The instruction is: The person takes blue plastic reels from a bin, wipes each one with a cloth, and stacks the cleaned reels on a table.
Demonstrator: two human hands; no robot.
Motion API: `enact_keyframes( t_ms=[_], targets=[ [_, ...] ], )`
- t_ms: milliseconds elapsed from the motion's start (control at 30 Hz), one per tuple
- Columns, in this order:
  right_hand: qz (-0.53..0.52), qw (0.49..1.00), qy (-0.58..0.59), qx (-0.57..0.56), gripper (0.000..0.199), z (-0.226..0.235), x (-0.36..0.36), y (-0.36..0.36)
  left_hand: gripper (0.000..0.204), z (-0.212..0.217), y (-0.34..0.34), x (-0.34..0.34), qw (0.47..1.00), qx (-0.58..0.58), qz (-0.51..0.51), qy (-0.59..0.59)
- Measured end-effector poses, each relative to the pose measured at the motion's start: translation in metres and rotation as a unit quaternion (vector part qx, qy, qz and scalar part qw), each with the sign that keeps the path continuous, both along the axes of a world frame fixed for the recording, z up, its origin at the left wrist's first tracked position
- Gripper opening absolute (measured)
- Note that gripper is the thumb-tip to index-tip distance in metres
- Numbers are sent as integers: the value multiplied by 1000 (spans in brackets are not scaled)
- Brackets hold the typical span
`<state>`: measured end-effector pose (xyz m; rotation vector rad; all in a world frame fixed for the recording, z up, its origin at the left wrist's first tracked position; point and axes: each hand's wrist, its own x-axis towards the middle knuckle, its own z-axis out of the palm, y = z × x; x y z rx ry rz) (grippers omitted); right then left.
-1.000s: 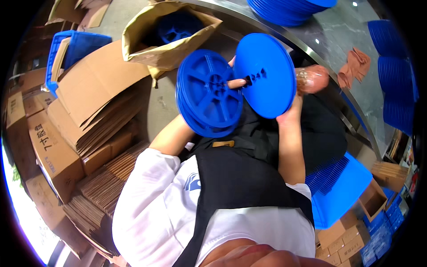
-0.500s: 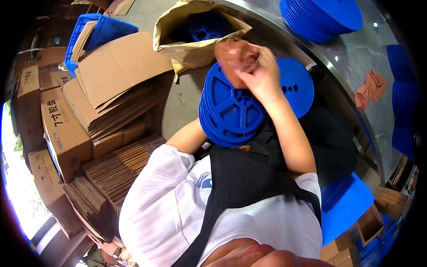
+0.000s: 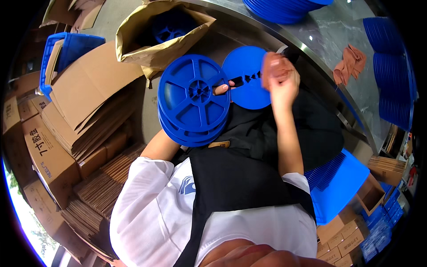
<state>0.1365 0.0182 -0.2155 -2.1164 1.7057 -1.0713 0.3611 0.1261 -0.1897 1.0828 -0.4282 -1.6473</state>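
Note:
A small stack of blue plastic reels [image 3: 173,115] is held over my lap, its top reel showing spoke openings and a toothed hub. My left hand [image 3: 221,89] grips the stack from behind; only some fingertips show at its right edge, the rest hidden by the reels. Just beyond and to the right is another blue disc [image 3: 244,55], flat-faced with cut-outs near its middle. My right hand [image 3: 286,85], slightly blurred, is closed on a bunched reddish-brown cloth [image 3: 273,66] at that disc's right edge.
An open brown paper sack [image 3: 133,53] with blue reels inside stands ahead. Left are flattened cardboard [image 3: 98,80], cartons [image 3: 55,147] and a blue crate [image 3: 80,46]. The metal table [image 3: 320,35] at right bears reel stacks [image 3: 387,84] and another cloth [image 3: 350,63]. A blue stool [image 3: 338,196] is near.
My right hand has moved the cloth from above the held reels rightward to the edge of the other disc. My left fingertips now show. The whole view has shifted.

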Motion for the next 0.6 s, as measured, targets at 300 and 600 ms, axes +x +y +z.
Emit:
enact_keyframes(
  t_ms=[300,600],
  targets=[
    [173,984,-1,-39,45,3,-29,28,59,3,1,-6,1000,16,-10,-25],
    [292,956,-11,27,46,22,68,10,60,11,2,0,998,17,-18,-62]
  ],
)
